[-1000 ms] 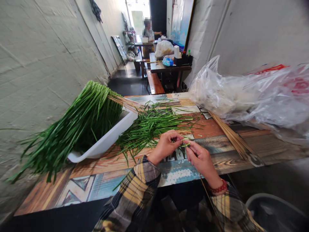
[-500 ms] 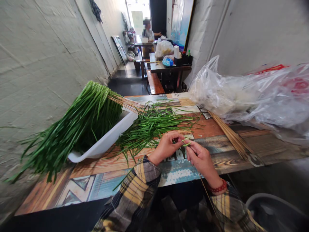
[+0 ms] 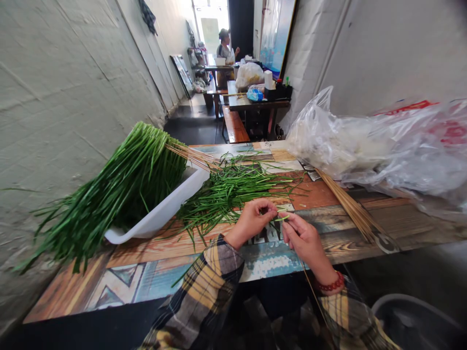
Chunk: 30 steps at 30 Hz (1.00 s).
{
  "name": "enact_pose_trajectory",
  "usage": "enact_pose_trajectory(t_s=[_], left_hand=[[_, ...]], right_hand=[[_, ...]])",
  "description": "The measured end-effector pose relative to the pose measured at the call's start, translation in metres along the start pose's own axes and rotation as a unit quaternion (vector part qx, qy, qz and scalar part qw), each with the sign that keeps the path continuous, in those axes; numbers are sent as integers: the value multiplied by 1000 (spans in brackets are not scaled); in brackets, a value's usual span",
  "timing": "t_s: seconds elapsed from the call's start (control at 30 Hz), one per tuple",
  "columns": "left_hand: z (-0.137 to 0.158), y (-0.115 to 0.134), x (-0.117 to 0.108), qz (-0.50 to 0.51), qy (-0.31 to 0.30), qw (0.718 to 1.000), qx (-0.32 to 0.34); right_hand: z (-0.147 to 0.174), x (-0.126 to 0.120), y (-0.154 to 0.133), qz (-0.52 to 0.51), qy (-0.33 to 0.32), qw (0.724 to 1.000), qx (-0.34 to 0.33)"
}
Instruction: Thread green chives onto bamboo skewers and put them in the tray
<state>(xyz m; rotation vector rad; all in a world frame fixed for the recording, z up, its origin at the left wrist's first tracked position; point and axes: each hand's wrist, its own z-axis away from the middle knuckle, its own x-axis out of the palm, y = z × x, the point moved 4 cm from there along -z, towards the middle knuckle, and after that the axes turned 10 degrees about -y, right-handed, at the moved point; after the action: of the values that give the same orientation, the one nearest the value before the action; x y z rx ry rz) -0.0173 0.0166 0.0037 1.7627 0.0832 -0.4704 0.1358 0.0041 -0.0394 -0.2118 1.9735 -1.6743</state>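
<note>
Above the near table edge, my left hand (image 3: pixel 254 219) pinches some green chives (image 3: pixel 281 218) by their pale ends. My right hand (image 3: pixel 303 239), with a red bead bracelet at the wrist, is closed around a thin bamboo skewer (image 3: pixel 310 284) that slants down below the table edge. The fingertips of both hands almost meet at the chive ends; the skewer's tip is hidden there. A loose heap of chives (image 3: pixel 233 187) lies just beyond my left hand. Farther left, a thick bundle of skewered chives (image 3: pixel 134 180) rests in a white tray (image 3: pixel 160 216), bare skewer ends (image 3: pixel 193 155) pointing right.
On the right, loose bamboo skewers (image 3: pixel 345 206) lie on the patterned table (image 3: pixel 262 262), partly under a clear plastic bag (image 3: pixel 386 141). A grey bucket (image 3: pixel 412 316) stands below at lower right. Walls close in on both sides. A person (image 3: pixel 226 48) sits at a far table.
The chive ends between my fingers have shifted slightly, and the crossed pieces now lie more level. The view has moved a little. The far person's arm is now bent up.
</note>
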Motion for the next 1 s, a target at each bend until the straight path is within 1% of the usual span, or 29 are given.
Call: enact_pose_trajectory(t_s=[0.2, 0.5, 0.67, 0.83, 1.0], left_hand=[[0, 1, -2, -22, 0, 1000, 20], [-1, 0, -2, -55, -3, 998, 26], [-1, 0, -2, -66, -16, 997, 28], [-1, -1, 4, -64, -58, 996, 30], [0, 0, 5, -55, -54, 996, 36]], right_hand=[[0, -1, 5, -24, -2, 1000, 14], [1, 1, 4, -36, 5, 999, 4], [1, 0, 2, -16, 4, 1000, 4], [1, 1, 4, -22, 9, 1000, 2], [-1, 0, 5, -27, 23, 999, -12]])
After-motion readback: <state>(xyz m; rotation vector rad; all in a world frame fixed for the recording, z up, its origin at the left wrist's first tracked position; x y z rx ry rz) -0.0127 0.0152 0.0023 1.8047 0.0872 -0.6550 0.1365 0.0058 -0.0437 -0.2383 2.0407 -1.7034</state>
